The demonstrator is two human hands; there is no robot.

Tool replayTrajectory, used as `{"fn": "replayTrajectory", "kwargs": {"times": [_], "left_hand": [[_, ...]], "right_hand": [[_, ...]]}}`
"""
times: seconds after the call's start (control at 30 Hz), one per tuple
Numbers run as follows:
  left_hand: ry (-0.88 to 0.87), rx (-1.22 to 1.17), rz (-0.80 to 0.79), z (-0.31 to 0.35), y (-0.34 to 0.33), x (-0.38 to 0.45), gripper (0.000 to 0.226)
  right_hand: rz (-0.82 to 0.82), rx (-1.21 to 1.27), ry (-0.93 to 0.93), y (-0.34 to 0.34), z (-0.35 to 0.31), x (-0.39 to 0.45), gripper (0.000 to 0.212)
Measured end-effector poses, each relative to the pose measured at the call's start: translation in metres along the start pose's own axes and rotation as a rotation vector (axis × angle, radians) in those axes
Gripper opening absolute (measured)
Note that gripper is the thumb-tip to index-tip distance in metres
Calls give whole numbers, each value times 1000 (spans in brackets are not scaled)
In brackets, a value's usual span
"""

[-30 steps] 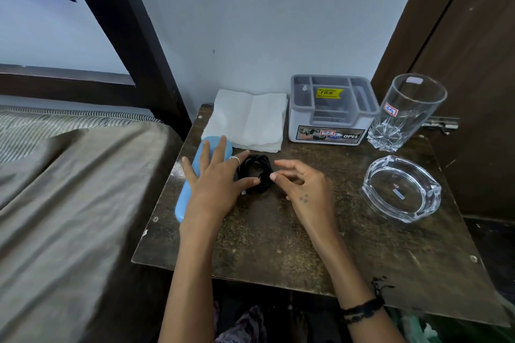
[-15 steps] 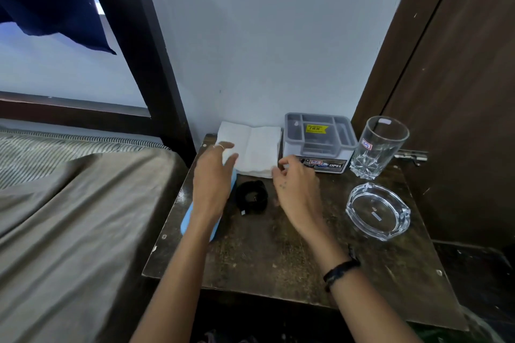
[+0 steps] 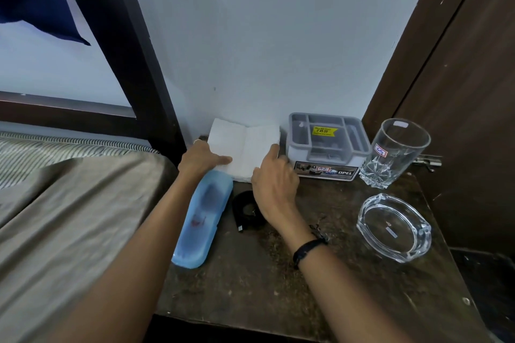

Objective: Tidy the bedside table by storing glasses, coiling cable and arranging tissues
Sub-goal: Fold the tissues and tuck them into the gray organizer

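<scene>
A stack of white tissues (image 3: 248, 145) lies at the back of the dark wooden bedside table (image 3: 278, 287), against the wall. My left hand (image 3: 199, 159) holds the stack's left edge, thumb lying on top. At the stack's right edge, my right hand (image 3: 274, 184) presses in with the index finger along the side. A closed blue glasses case (image 3: 203, 217) lies along the table's left side, just under my left wrist. The coiled black cable (image 3: 245, 210) sits beside the case, partly hidden by my right hand.
A grey plastic organiser (image 3: 326, 145) stands right of the tissues, close to my right fingers. A drinking glass (image 3: 395, 153) and a glass ashtray (image 3: 394, 227) sit on the table's right side. The bed (image 3: 69, 217) borders the left; a brown door (image 3: 459, 92) rises on the right.
Both hands left the coiled cable and moved back to the tissue stack, one at each side. The view has tilted up and closer. The cable stays next to the case.
</scene>
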State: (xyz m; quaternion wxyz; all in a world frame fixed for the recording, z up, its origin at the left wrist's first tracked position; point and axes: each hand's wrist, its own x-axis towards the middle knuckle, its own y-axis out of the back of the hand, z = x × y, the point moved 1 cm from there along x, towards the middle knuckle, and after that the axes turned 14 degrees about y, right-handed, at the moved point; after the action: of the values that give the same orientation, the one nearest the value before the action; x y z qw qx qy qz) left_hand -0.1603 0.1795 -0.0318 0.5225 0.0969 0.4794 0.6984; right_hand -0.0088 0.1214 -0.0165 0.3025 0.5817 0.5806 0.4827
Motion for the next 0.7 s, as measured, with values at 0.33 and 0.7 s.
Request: {"fn": "replayTrajectory", "kwargs": {"times": [0.33,0.7], "left_hand": [[86,-33,-119,6,4,-6,37],[-23,-458,-89,36,33,-45,45]], "right_hand": [[-2,156,-111,-5,-4,5,38],[188,629,-64,27,-1,-1,32]]}}
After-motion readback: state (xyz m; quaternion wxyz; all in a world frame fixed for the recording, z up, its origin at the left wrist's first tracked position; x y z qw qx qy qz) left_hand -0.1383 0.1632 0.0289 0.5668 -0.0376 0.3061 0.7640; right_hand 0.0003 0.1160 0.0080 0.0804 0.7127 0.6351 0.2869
